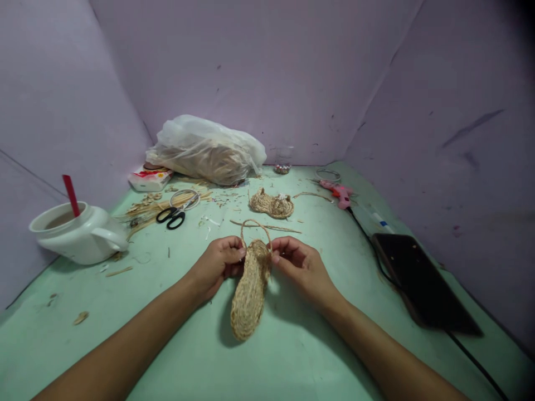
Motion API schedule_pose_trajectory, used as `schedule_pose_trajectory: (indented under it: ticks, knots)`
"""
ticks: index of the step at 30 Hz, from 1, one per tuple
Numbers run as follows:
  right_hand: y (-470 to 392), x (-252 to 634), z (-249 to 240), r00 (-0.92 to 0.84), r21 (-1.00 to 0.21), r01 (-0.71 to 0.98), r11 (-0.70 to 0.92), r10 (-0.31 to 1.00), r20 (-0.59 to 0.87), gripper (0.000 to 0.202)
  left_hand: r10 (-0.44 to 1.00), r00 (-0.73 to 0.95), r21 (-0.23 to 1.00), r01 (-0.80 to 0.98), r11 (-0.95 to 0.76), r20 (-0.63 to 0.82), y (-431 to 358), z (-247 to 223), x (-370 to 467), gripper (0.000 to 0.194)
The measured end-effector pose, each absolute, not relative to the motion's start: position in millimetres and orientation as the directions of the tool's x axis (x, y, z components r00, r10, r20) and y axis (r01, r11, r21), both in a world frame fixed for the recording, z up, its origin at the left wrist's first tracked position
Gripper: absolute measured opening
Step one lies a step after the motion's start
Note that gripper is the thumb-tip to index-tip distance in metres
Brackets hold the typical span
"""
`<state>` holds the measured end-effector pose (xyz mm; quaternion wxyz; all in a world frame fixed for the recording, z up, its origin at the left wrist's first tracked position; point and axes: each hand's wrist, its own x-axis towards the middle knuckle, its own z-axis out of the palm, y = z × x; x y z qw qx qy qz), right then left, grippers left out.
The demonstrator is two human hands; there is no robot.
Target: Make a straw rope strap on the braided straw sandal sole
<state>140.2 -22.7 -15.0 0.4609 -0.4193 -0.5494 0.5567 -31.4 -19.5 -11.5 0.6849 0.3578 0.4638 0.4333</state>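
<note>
A small slipper of coiled, braided straw (249, 298) is held between my two hands, its rounded end toward me. A loop of straw cord (256, 221) arches up from its far end. My left hand (223, 259) pinches the slipper's left edge, where the loop's left side comes down. On the other side, the thumb and fingers of my right hand (298, 264) are closed at the right edge by the cord. Beyond them lies another woven straw piece (271, 205) with a small white decoration, and a loose straw braid (267, 226) rests just in front of it.
At left stand a white mug (79, 245) and black-handled scissors (173, 214) among straw scraps (144, 214). A plastic bag (209, 150) and a tissue pack (150, 179) sit at the back. At right are a pink glue gun (340, 194), its cord, and a dark phone (422, 278).
</note>
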Motion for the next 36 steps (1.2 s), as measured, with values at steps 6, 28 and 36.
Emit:
schedule_pose_trajectory:
  ticks: [6, 28, 36]
  knots:
    - [-16.3, 145.9, -21.5, -0.143, -0.99, 0.092, 0.108, 0.985, 0.094, 0.02, 0.956, -0.035, 0.955, -0.06, 0.29, -0.292, -14.8, -12.8, -36.2, 0.017]
    - [-15.0, 150.1, -35.1, -0.184, -0.948, 0.319, 0.02, 0.982, -0.041, 0.022, 0.903, -0.006, 0.857, 0.314, 0.41, -0.43, -12.1, -0.6, -49.7, 0.011]
    - [-11.5, 153.7, -37.8, -0.177, -0.912, 0.4, 0.092, 0.984, 0.021, 0.02, 0.969, -0.032, 0.889, 0.392, 0.237, -0.244, -13.6, -3.7, -50.4, 0.008]
